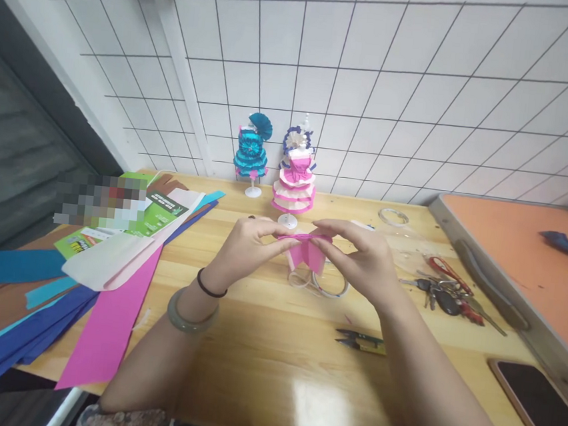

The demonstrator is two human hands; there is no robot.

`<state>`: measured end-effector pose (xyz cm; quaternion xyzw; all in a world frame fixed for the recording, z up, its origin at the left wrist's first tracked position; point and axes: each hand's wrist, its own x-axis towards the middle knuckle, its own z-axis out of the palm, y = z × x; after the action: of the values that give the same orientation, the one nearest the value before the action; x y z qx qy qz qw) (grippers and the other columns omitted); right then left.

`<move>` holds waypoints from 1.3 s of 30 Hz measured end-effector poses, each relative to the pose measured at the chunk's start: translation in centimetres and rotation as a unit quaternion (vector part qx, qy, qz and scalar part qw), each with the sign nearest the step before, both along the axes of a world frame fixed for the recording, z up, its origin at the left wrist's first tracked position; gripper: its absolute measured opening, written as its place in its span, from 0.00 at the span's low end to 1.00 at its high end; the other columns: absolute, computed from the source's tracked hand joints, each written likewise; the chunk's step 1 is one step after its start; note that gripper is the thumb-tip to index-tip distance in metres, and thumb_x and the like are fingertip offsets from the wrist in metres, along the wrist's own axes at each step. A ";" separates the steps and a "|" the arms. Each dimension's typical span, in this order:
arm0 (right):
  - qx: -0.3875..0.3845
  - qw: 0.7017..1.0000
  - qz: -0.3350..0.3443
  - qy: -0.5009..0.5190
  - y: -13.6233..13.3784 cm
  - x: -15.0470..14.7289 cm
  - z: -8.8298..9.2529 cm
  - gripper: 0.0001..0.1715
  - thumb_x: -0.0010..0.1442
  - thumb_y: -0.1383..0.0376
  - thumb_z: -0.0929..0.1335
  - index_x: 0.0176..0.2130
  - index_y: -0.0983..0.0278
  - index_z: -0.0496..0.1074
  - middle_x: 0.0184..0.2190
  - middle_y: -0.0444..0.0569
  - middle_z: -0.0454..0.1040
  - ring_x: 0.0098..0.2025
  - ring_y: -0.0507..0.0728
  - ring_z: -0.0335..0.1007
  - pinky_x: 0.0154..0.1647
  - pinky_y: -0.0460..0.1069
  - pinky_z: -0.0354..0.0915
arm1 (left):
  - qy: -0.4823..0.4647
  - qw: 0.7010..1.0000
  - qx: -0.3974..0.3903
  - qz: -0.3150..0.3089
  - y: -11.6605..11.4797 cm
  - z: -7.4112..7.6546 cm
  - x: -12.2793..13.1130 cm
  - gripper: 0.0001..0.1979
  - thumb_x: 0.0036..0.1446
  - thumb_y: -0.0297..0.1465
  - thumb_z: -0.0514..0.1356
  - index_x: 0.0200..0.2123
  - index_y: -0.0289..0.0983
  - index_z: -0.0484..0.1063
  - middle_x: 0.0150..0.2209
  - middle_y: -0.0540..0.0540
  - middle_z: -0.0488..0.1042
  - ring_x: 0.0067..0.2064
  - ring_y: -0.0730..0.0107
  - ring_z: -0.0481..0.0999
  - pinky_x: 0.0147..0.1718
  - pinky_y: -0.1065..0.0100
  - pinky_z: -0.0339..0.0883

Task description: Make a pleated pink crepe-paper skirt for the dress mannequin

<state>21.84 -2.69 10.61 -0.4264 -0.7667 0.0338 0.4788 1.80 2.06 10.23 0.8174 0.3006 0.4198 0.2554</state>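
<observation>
A small folded pink piece [308, 257] is pinched along its top edge between both hands, above the wooden table [249, 364]. My left hand [255, 247] grips its left end between thumb and fingers. On the right end, my right hand [360, 254] holds it in the same kind of pinch. Behind the hands stands a small dress form in a pink and white ruffled dress [297, 181], with a navy and cream one [291, 137] just behind it. To their left is a form in a teal ruffled dress [251, 153] with a fan at its top.
Strips of pink paper [115, 324], blue, teal and brown cover the left side. Snips [362, 342], keys [446, 299], a clear ring [393, 217] and a phone [541, 412] lie rightward. An orange-topped board [512, 242] borders the right.
</observation>
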 end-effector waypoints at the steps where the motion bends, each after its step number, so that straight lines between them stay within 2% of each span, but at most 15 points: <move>1: -0.006 1.000 -0.002 0.003 0.1 0.1 0.0 0.14 0.57 0.65 0.68 0.45 0.60 0.72 0.37 0.48 0.78 0.35 0.54 0.75 0.40 0.51 0.71 | 0.001 1.000 0.011 0.012 0.1 -0.2 0.0 0.09 0.52 0.36 0.62 0.34 0.40 0.78 0.33 0.49 0.79 0.35 0.68 0.76 0.38 0.67 0.68; 6: -0.017 1.000 0.003 0.023 0.5 0.3 -0.1 0.14 0.56 0.65 0.69 0.44 0.60 0.73 0.37 0.48 0.78 0.35 0.54 0.75 0.40 0.51 0.71 | 0.012 0.999 0.031 0.029 0.5 -0.6 0.2 0.08 0.52 0.37 0.62 0.32 0.39 0.77 0.31 0.48 0.79 0.33 0.68 0.76 0.36 0.66 0.67; 10: -0.027 0.999 0.004 0.034 0.7 0.4 -0.3 0.13 0.55 0.65 0.69 0.43 0.61 0.74 0.36 0.48 0.79 0.35 0.54 0.75 0.40 0.50 0.71 | 0.020 0.999 0.016 0.031 0.4 -0.3 0.3 0.08 0.52 0.36 0.61 0.34 0.38 0.75 0.34 0.47 0.78 0.37 0.66 0.75 0.40 0.65 0.67; 14: -0.066 0.997 0.004 0.048 0.7 0.5 -0.2 0.13 0.56 0.63 0.68 0.44 0.61 0.74 0.37 0.49 0.78 0.36 0.55 0.75 0.41 0.52 0.71 | -0.012 0.998 -0.063 0.007 0.3 -0.1 0.4 0.10 0.54 0.36 0.60 0.34 0.37 0.75 0.36 0.45 0.78 0.40 0.65 0.75 0.43 0.64 0.67; 20: -0.132 0.986 0.010 0.105 0.5 0.8 0.3 0.14 0.56 0.62 0.68 0.43 0.62 0.74 0.39 0.50 0.78 0.40 0.58 0.75 0.41 0.53 0.71 | -0.111 0.972 -0.205 -0.013 0.4 -0.3 0.7 0.13 0.50 0.38 0.63 0.35 0.35 0.76 0.35 0.44 0.78 0.37 0.65 0.76 0.37 0.66 0.69; 26: -0.193 0.971 0.030 0.137 0.0 1.2 0.8 0.15 0.56 0.62 0.68 0.43 0.64 0.74 0.37 0.51 0.78 0.35 0.56 0.74 0.37 0.52 0.70 | -0.129 0.965 -0.228 -0.034 0.0 0.0 1.1 0.13 0.48 0.39 0.64 0.34 0.35 0.76 0.35 0.45 0.78 0.36 0.68 0.75 0.36 0.67 0.68; 31: -0.174 0.978 0.007 0.113 -0.4 1.4 1.2 0.13 0.56 0.61 0.67 0.41 0.65 0.75 0.33 0.50 0.78 0.30 0.54 0.73 0.32 0.50 0.69 | -0.126 0.959 -0.245 -0.062 0.0 0.0 1.3 0.12 0.49 0.38 0.63 0.32 0.33 0.74 0.31 0.46 0.75 0.31 0.73 0.72 0.34 0.69 0.68; 35: -0.152 0.977 0.024 0.150 -0.5 1.5 1.0 0.12 0.55 0.61 0.68 0.39 0.63 0.75 0.38 0.50 0.78 0.36 0.56 0.74 0.37 0.52 0.71 | -0.173 0.940 -0.280 -0.088 0.1 0.0 1.4 0.12 0.50 0.36 0.63 0.36 0.35 0.70 0.28 0.50 0.71 0.29 0.76 0.71 0.31 0.71 0.67; 39: -0.164 0.957 0.086 0.222 -0.3 1.5 0.7 0.13 0.54 0.61 0.70 0.40 0.62 0.75 0.38 0.49 0.78 0.40 0.57 0.75 0.44 0.55 0.72 | -0.195 0.929 -0.295 -0.112 0.0 0.0 1.3 0.10 0.52 0.35 0.62 0.36 0.37 0.66 0.27 0.53 0.68 0.28 0.77 0.70 0.30 0.72 0.67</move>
<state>23.33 -3.00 11.32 -0.4131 -0.6586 0.2942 0.5559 3.14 2.09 10.25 0.6354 0.2618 0.4322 0.5839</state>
